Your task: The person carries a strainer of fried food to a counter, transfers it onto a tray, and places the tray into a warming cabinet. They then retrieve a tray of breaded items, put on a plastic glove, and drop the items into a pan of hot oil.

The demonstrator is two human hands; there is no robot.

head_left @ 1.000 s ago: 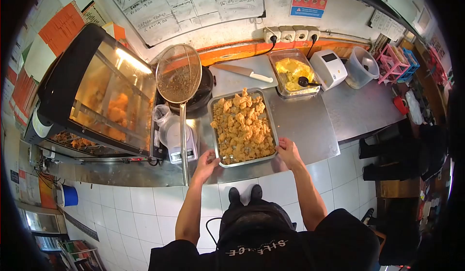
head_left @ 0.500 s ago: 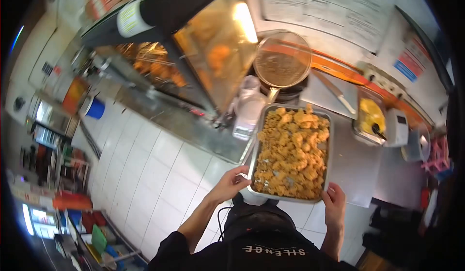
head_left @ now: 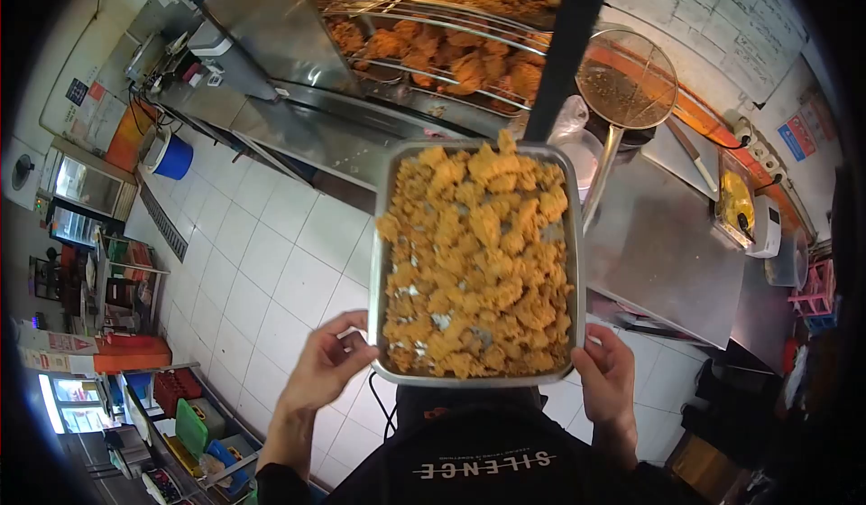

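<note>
A metal tray full of golden fried chicken pieces is held out in front of my body. My left hand grips its near left corner, the thumb on the rim and the fingers curled at the side. At the near right corner, my right hand pinches the rim, with part of its fingers hidden under the tray. Just beyond the tray's far edge stands the heated display cabinet, its front open, with more fried chicken on wire racks inside.
A round mesh strainer rests right of the cabinet. Along the steel counter are a knife, a container of yellow food and a white device. A blue bucket stands on the tiled floor at the left.
The tray has moved left and closer to me, away from the counter, with both hands still on it. My view has turned, so the cabinet's open front and racks now show.
</note>
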